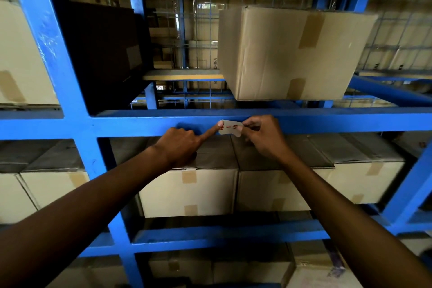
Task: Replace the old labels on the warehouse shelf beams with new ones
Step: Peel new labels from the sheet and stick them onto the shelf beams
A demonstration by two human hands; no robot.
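Note:
A small white label [230, 127] with red handwriting lies against the front of the blue shelf beam [140, 124] at mid-height. My right hand [261, 138] pinches the label's right end between thumb and fingers. My left hand [184, 145] is curled, and its outstretched index fingertip presses on the label's left end. The label's lower edge hangs a little below the beam. Both forearms reach up from the bottom of the view.
A large cardboard box [289, 54] juts out over the beam just above my hands. A dark box [102, 49] stands to its left. Taped cartons [187, 192] fill the shelf below. A blue upright [58, 65] runs down on the left.

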